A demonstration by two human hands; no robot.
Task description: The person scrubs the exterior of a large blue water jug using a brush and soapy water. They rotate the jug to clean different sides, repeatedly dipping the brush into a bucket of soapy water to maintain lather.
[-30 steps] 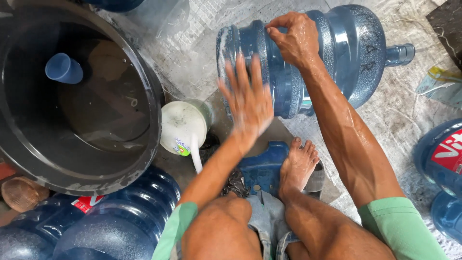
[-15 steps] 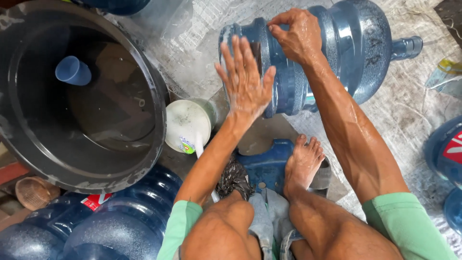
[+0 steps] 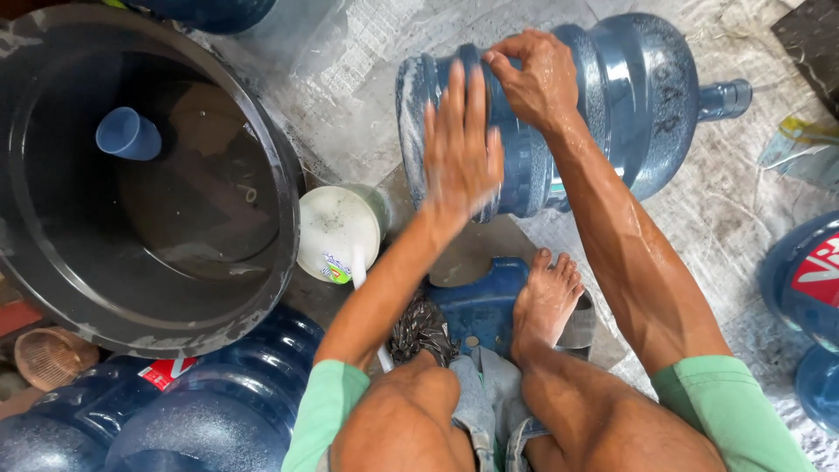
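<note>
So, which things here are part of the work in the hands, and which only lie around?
In hand:
- big blue water jug, lying on its side
- left hand flat on it
- right hand gripping it

Lying about:
- black tub
- blue cup inside it
- white container
- other blue jugs

Soft daylight, motion-blurred left hand (image 3: 461,149)

Left hand (image 3: 461,144) – a second ago lifted clear and blurred just below the big blue water bottle (image 3: 577,114), half a second ago spread open against its base end – now lies flat on the ribbed side, fingers pointing up beside the right hand (image 3: 535,77). The right hand's grip reads higher on the bottle's flank, knuckles turned further over the top edge. The bottle itself has rolled slightly – its neck sits lower beyond the right hand than before.
</note>
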